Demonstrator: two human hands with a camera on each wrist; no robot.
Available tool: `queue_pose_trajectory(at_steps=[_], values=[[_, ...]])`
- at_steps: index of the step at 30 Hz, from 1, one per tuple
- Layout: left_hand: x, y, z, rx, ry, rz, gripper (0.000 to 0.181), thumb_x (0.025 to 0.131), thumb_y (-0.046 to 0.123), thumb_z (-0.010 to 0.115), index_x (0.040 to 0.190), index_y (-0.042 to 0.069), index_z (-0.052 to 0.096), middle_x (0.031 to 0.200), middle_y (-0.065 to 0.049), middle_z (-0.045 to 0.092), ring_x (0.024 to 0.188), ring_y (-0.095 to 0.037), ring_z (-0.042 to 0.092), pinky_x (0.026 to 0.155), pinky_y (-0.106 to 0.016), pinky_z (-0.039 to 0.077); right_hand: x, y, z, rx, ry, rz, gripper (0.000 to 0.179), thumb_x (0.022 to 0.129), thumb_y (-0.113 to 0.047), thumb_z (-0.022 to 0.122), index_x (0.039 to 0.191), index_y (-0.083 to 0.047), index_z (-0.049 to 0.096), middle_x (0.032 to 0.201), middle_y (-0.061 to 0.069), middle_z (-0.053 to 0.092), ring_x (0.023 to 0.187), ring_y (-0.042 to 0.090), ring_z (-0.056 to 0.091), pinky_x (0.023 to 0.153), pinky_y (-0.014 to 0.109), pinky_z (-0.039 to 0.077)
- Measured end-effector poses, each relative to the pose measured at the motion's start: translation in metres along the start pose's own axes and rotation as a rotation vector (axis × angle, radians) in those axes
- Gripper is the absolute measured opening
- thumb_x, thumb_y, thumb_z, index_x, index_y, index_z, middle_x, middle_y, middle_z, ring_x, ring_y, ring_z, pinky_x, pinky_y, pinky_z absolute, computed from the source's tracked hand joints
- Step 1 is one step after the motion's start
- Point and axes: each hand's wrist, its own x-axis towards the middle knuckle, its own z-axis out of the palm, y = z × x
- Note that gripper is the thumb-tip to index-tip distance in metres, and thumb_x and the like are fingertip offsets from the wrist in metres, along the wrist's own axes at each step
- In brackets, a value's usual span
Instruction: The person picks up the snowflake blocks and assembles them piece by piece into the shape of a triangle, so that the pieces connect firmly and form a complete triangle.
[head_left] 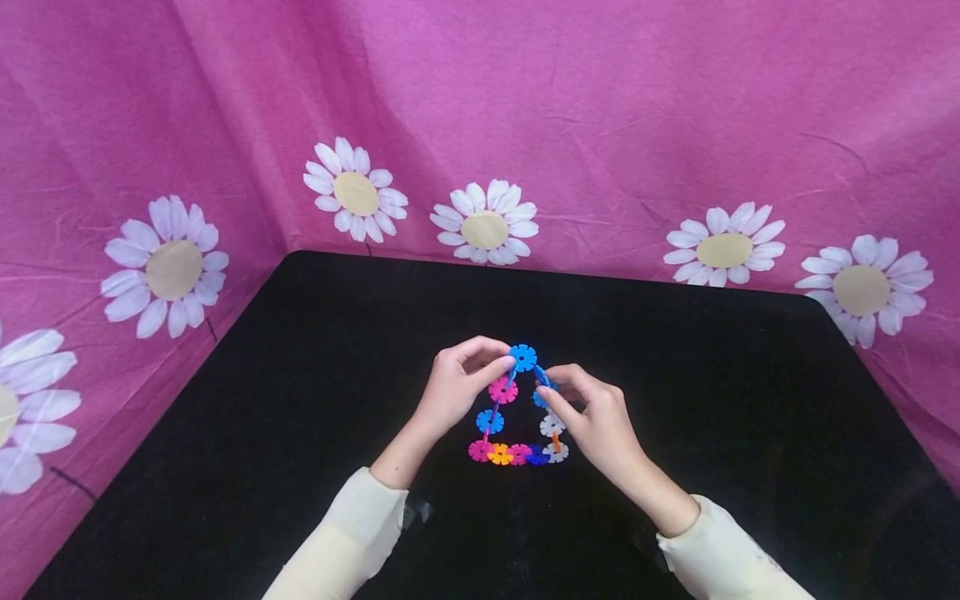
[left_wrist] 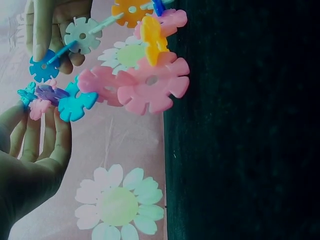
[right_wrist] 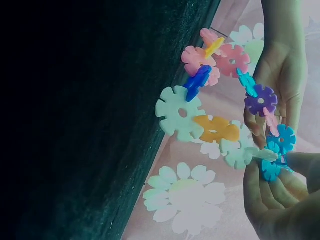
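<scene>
Notched plastic snowflake discs, slotted together, form a triangular chain held up in front of me. My left hand (head_left: 453,385) pinches the chain near the blue disc (head_left: 523,358) at its top. On the other side, my right hand (head_left: 603,417) grips blue discs (right_wrist: 271,167) between thumb and fingers. Down the left side run a pink disc (head_left: 502,390) and a blue one (head_left: 490,422); white discs (head_left: 555,452) and an orange one are on the right side. A yellow disc (head_left: 500,453) sits in the bottom row between pink ones. Fingers partly cover the upper joints; I cannot tell whether all are fully slotted.
A black table (head_left: 300,400) lies under the hands. Behind it and at its sides hangs a pink cloth (head_left: 600,100) printed with large white daisies (head_left: 483,227). Light sleeves (head_left: 345,533) cover both forearms.
</scene>
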Motion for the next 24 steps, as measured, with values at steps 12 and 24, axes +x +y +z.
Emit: queue_pose_trajectory(at_steps=[12,24], values=[[0.000,0.005,0.000,0.005,-0.063,0.018,0.020,0.092,0.019,0.068,0.107,0.006,0.069,0.103,-0.011,0.073,0.090,-0.019,0.072,0.082,-0.026,0.059,-0.001,0.001,0.001,-0.076,0.035,-0.079,0.027,0.083,-0.013,0.078,0.107,-0.005,0.072,0.099,0.008,0.076,0.082,0.015,0.074,0.069,0.028,0.061],[0.011,0.016,-0.016,0.184,-0.216,0.068,0.021,0.090,0.017,0.071,0.107,0.005,0.071,0.100,-0.011,0.075,0.091,-0.018,0.073,0.084,-0.025,0.059,-0.002,-0.001,0.002,-0.258,0.097,-0.307,0.026,0.077,-0.010,0.081,0.102,-0.003,0.074,0.096,0.010,0.077,0.090,0.021,0.075,0.074,0.029,0.061]])
